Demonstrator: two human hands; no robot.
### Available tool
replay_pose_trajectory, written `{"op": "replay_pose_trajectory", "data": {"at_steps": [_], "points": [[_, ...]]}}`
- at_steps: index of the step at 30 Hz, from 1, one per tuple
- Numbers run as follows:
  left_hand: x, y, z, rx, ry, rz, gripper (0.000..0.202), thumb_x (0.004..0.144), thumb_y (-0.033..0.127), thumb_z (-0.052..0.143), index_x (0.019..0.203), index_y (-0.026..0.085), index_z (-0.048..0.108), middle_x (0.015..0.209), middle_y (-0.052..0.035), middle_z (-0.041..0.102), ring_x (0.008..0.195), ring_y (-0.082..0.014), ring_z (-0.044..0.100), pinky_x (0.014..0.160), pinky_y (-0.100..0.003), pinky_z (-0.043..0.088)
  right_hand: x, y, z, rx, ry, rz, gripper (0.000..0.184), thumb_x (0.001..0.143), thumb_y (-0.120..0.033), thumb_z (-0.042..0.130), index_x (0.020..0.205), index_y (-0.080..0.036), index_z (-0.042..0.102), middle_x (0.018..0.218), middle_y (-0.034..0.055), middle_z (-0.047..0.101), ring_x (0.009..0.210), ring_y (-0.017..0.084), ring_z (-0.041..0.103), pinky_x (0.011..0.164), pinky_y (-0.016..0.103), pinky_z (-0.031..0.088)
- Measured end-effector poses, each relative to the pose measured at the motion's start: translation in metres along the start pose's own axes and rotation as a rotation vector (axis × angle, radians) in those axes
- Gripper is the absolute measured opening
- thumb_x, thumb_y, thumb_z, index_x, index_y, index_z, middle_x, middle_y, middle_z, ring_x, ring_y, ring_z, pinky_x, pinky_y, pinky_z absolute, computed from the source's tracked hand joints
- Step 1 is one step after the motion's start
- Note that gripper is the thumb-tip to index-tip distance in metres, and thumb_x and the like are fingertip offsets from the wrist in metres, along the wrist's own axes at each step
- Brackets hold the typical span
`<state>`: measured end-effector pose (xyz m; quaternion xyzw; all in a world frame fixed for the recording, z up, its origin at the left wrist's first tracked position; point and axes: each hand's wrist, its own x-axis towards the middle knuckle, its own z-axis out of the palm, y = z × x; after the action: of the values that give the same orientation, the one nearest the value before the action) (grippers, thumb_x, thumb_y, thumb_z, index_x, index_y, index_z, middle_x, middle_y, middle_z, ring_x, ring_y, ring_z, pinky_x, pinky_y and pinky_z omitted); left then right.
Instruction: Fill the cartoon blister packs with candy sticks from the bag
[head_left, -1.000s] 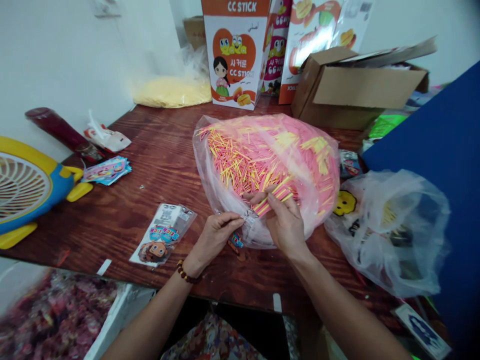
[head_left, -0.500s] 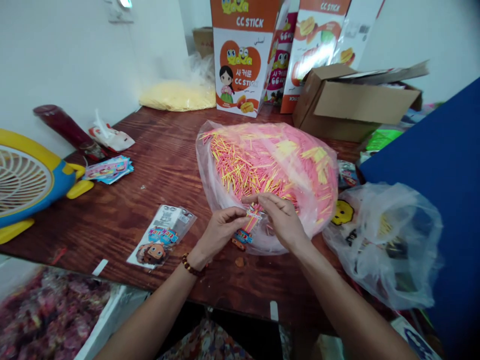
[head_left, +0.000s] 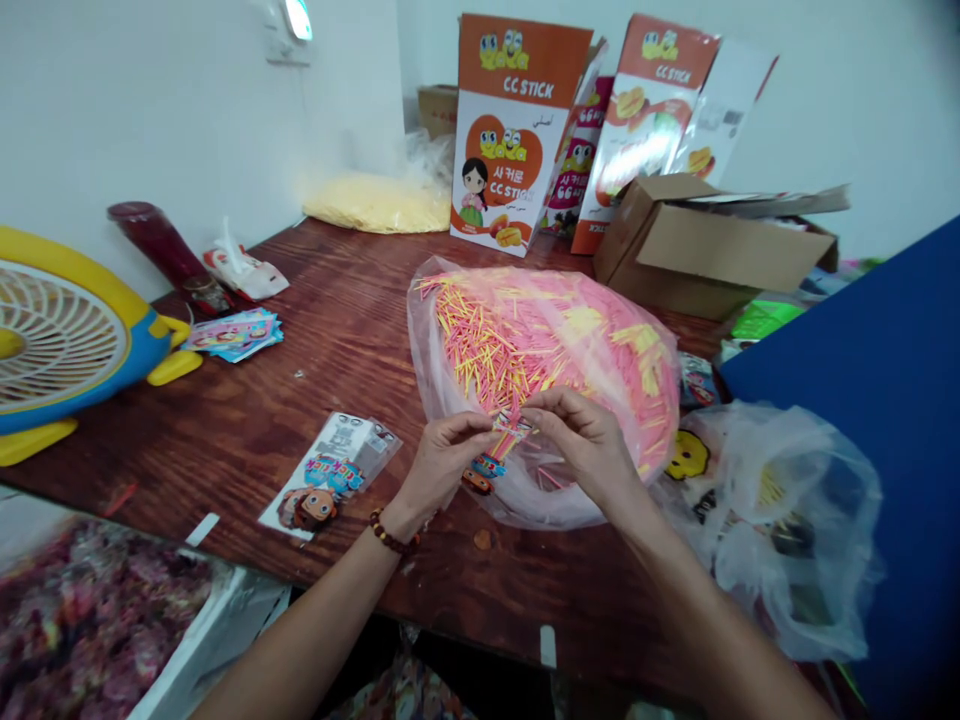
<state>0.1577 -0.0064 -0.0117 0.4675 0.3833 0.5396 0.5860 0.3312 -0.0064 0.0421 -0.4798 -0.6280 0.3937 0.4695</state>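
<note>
My left hand (head_left: 450,455), with a beaded bracelet at its wrist, pinches one edge of a small clear printed packet (head_left: 487,468). Pink and yellow sticks show inside the packet's top end. On the other side, my right hand (head_left: 581,435) has its thumb and fingers closed at the packet's upper edge, by the stick ends. Just behind both hands lies a large open clear plastic bag (head_left: 427,350) full of loose pink and yellow sticks (head_left: 480,345). Flat printed packets (head_left: 322,475) rest on the table to the left of my left hand.
A toy-shaped fan (head_left: 75,330), a dark red bottle (head_left: 161,245), a tissue pack (head_left: 244,265) and blue cards (head_left: 236,335) stand left. Printed boxes (head_left: 495,150) and an open carton (head_left: 720,250) are behind. A crumpled plastic bag (head_left: 795,520) lies right, beside a blue panel (head_left: 900,400).
The view has tilted up slightly, so everything sits lower in it. My right fingertips have come down from above the packet to its upper edge. My left hand keeps its hold.
</note>
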Motion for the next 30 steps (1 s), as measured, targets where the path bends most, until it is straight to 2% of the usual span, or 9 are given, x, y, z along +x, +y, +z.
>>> {"op": "replay_pose_trajectory", "data": {"at_steps": [6, 11, 13, 16, 20, 22, 25, 27, 30], "points": [[0.000, 0.006, -0.007, 0.105, -0.008, 0.067, 0.011, 0.073, 0.026, 0.077, 0.077, 0.016, 0.077, 0.076, -0.0026, 0.073, 0.071, -0.0141, 0.064, 0.069, -0.024, 0.052, 0.004, -0.012, -0.005, -0.336, -0.184, -0.195, 0.014, 0.090, -0.026, 0.059, 0.086, -0.021, 0.070, 0.077, 0.0011, 0.071, 0.069, 0.014, 0.064, 0.065, 0.026, 0.046], [0.002, 0.002, -0.010, 0.045, -0.015, 0.019, 0.020, 0.076, 0.035, 0.075, 0.086, 0.017, 0.080, 0.082, -0.0039, 0.075, 0.074, -0.0156, 0.065, 0.071, -0.026, 0.052, 0.007, -0.009, -0.003, -0.481, -0.066, -0.380, 0.012, 0.090, -0.027, 0.061, 0.089, -0.022, 0.072, 0.084, 0.0039, 0.074, 0.075, 0.017, 0.067, 0.069, 0.029, 0.048], [0.001, 0.000, -0.011, 0.003, -0.020, -0.011, 0.023, 0.077, 0.038, 0.075, 0.087, 0.017, 0.080, 0.080, -0.0037, 0.075, 0.073, -0.0150, 0.064, 0.071, -0.025, 0.050, 0.008, -0.010, 0.001, -0.336, -0.025, -0.320, 0.011, 0.090, -0.028, 0.062, 0.089, -0.022, 0.071, 0.086, 0.0034, 0.074, 0.080, 0.018, 0.068, 0.074, 0.030, 0.050], [-0.002, 0.000, -0.015, -0.105, -0.021, -0.038, 0.025, 0.077, 0.040, 0.076, 0.084, 0.017, 0.079, 0.077, -0.0028, 0.073, 0.071, -0.0138, 0.062, 0.071, -0.025, 0.049, 0.011, -0.019, 0.005, 0.056, 0.060, -0.187, 0.011, 0.093, -0.032, 0.058, 0.089, -0.024, 0.065, 0.086, 0.0018, 0.072, 0.084, 0.018, 0.068, 0.079, 0.033, 0.052], [-0.001, 0.004, -0.020, -0.128, -0.054, -0.024, 0.023, 0.077, 0.039, 0.076, 0.082, 0.017, 0.079, 0.078, -0.0028, 0.072, 0.074, -0.0141, 0.061, 0.075, -0.026, 0.048, 0.020, -0.030, 0.005, 0.363, 0.144, -0.075, 0.017, 0.092, -0.043, 0.057, 0.089, -0.027, 0.054, 0.077, -0.0016, 0.062, 0.073, 0.015, 0.064, 0.072, 0.032, 0.052], [0.001, 0.003, -0.023, -0.077, -0.050, -0.012, 0.022, 0.077, 0.038, 0.076, 0.082, 0.017, 0.079, 0.079, -0.0027, 0.072, 0.076, -0.0144, 0.061, 0.076, -0.026, 0.048, 0.022, -0.028, 0.003, 0.364, 0.157, -0.019, 0.022, 0.090, -0.048, 0.058, 0.087, -0.027, 0.051, 0.071, -0.0031, 0.054, 0.062, 0.013, 0.056, 0.062, 0.029, 0.049], [0.003, -0.002, -0.027, -0.119, 0.004, -0.018, 0.022, 0.079, 0.039, 0.074, 0.083, 0.018, 0.079, 0.079, -0.0017, 0.072, 0.074, -0.0132, 0.060, 0.075, -0.026, 0.048, 0.018, -0.015, 0.004, 0.294, 0.124, 0.066, 0.030, 0.087, -0.053, 0.060, 0.083, -0.026, 0.050, 0.065, -0.0053, 0.043, 0.049, 0.010, 0.039, 0.047, 0.025, 0.035], [0.003, -0.005, -0.029, -0.140, 0.007, -0.036, 0.023, 0.079, 0.039, 0.074, 0.084, 0.017, 0.079, 0.078, -0.0016, 0.072, 0.073, -0.0126, 0.060, 0.073, -0.025, 0.047, 0.013, -0.003, 0.008, 0.202, 0.081, 0.108, 0.031, 0.082, -0.054, 0.066, 0.087, -0.025, 0.055, 0.061, -0.0066, 0.040, 0.048, 0.009, 0.033, 0.045, 0.024, 0.028], [0.000, -0.007, -0.030, -0.144, 0.001, -0.057, 0.025, 0.079, 0.039, 0.074, 0.087, 0.016, 0.078, 0.079, -0.0021, 0.072, 0.074, -0.0132, 0.061, 0.074, -0.025, 0.048, 0.005, 0.012, 0.019, 0.040, -0.038, 0.129, 0.032, 0.074, -0.050, 0.074, 0.086, -0.022, 0.063, 0.059, -0.0064, 0.041, 0.052, 0.010, 0.035, 0.048, 0.024, 0.028]]}}
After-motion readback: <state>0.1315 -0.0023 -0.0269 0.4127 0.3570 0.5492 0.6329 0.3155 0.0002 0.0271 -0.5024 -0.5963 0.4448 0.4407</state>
